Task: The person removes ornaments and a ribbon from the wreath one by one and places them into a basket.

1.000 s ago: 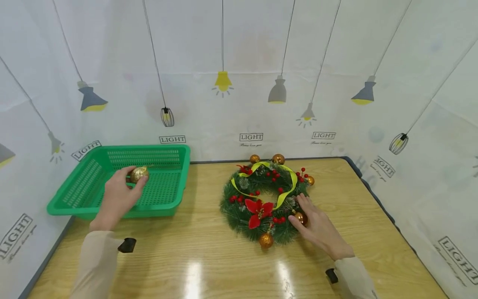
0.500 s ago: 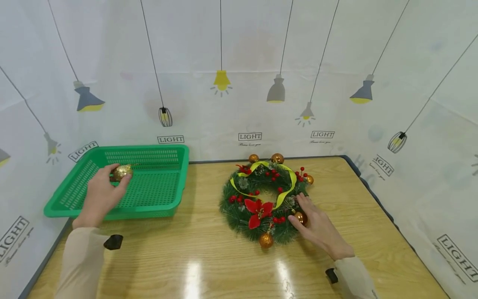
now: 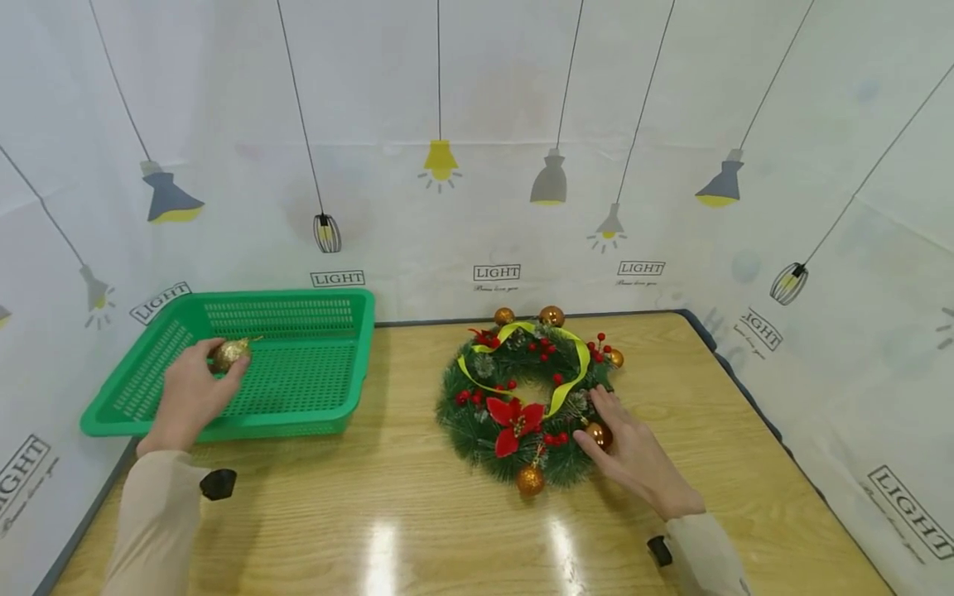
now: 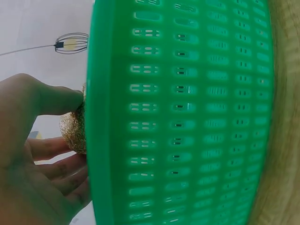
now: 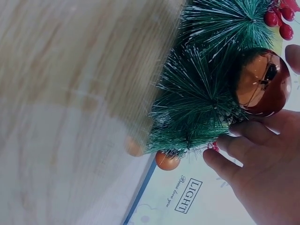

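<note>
Above the left part of a green plastic basket, my left hand pinches a glittery gold Christmas ball between thumb and fingers. A small gold hanging loop points right from the ball. In the left wrist view the basket's slotted wall hides part of the gold ball. My right hand rests with extended fingers on the right side of a green wreath, next to a shiny copper ball. On the wreath are a red poinsettia, red berries and a yellow ribbon.
Several more copper and orange balls, such as the glittery one at the front, hang around the wreath's edge. The wooden table meets a white backdrop printed with lamps at the back and sides.
My left hand has moved left over the basket, still pinching the gold ball, and is slightly lower. The right hand keeps its place on the wreath. The head view has shifted slightly.
</note>
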